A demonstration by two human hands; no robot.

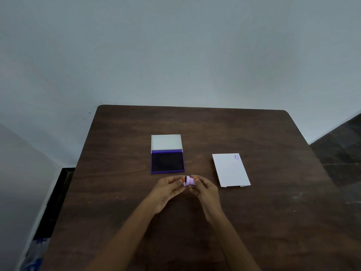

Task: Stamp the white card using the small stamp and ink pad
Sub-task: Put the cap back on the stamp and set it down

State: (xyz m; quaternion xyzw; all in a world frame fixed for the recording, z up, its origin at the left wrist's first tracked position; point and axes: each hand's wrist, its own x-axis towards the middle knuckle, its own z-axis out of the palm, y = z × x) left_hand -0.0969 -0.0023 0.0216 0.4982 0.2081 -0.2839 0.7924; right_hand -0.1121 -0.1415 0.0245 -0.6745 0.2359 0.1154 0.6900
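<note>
Both hands pinched the small stamp (189,181) between them, the left hand (169,189) closed on the end with the dark face and the right hand (205,189) closed on the pale lilac body, fingertips meeting just above the table (273,222). The stamp lay on its side in that grip, held over the table just in front of the ink pad (168,162) and left of the white card (230,171).

It looked like a light, hard plastic piece, short and stubby, so a two- or three-finger pinch around the lilac barrel seemed the sensible hold, keeping skin off the inked face. Smooth plastic that small could probably slip or roll if gripped loosely.

In colour it was pale lilac with a dark ring at one end. The ink pad sat open, its white lid tipped back and the dark purple surface exposed. The card lay flat, well apart from the pad, already bearing a small purple round mark (236,157) near its far right corner.
</note>
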